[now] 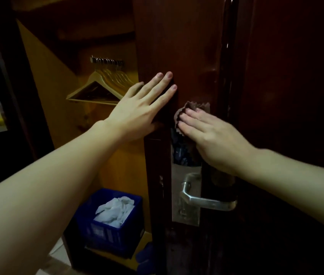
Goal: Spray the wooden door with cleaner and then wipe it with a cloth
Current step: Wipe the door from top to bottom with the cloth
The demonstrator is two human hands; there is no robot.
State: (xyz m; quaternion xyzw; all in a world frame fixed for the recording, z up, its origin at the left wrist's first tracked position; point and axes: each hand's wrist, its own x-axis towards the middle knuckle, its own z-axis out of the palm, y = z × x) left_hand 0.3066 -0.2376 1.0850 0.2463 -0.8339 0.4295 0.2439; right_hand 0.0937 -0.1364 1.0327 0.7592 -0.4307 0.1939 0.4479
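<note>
Head view: wooden door (177,36), dark red-brown, stands ajar, its free edge facing the camera. Left hand (143,108) lies flat on the door face near that edge, fingers straight and spread, holding nothing, just bracing. Right hand (212,139) presses a brownish cloth (195,106) with a zigzag edge against the door just above the lock plate, fingers straight on top of it, not curled round it. Metal lever handle (206,199) sits below the right wrist. No spray bottle in view, so spraying looks done and this is the wipe step, judged only from the cloth on the wood. Behind the door: wooden hangers (101,86) on a rail, blue crate (109,231) with white crumpled cloth on the floor

Risks: cloth only pinned by flat fingers, may slip and drop if pressure eases; door could swing if the left hand lets go; right wrist near the handle, may knock it on a downward stroke; dim light, streaks easy to miss
</note>
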